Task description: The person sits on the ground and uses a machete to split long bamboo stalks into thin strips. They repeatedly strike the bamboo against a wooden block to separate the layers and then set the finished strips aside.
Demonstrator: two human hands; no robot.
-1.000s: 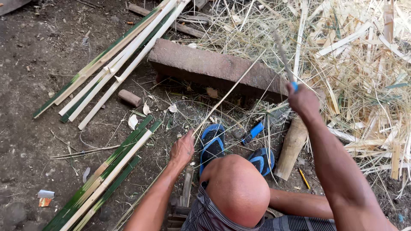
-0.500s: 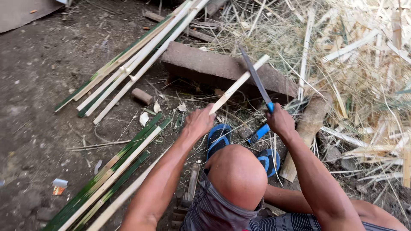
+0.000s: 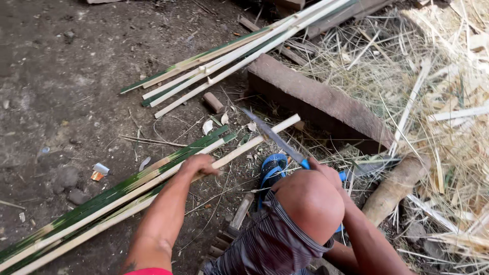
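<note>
Left hand (image 3: 197, 165) closed around pale bamboo strip (image 3: 244, 147), just beside green bamboo slats (image 3: 153, 175). Right hand (image 3: 326, 172) gripping blue-handled knife (image 3: 275, 138), blade across strip, near wooden block (image 3: 316, 102).

Bare forearms w/ a red sleeve edge (image 3: 147, 271) on the left arm.

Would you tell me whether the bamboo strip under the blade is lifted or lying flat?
Lifted at its far end: the left hand grips the bamboo strip, whose tip rises over the ground while the knife crosses it.
</note>
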